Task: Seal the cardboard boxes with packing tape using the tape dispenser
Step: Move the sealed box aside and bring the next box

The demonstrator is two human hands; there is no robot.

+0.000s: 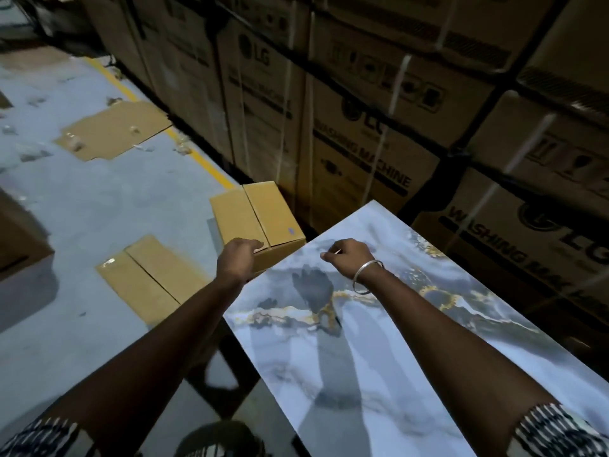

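Left of centre in the frame, the left hand (239,258) is gripping the near edge of a small cardboard box (257,219), fingers curled over its top corner. The box is sitting at mid-frame, at the far-left corner of the marble-patterned worktop (379,357); whether it is resting on that corner or hanging just beyond it cannot be told. Its two top flaps are lying closed, with the centre seam running away from the viewer and no tape showing on it.

Handling judgement: the box is appearing light, since one hand is managing it. The walls are looking stiff at the corners and softer across the flap panels. Take hold at a corner or along an edge, and avoid pressing on the seam.

Right of centre, the right hand (349,257) is hovering above the worktop with the fingers curled in, thumb and forefinger closed on a thin pale sliver. What the sliver is cannot be told. A metal bangle (367,277) is sitting on that wrist.

No tape dispenser is showing anywhere in the frame.
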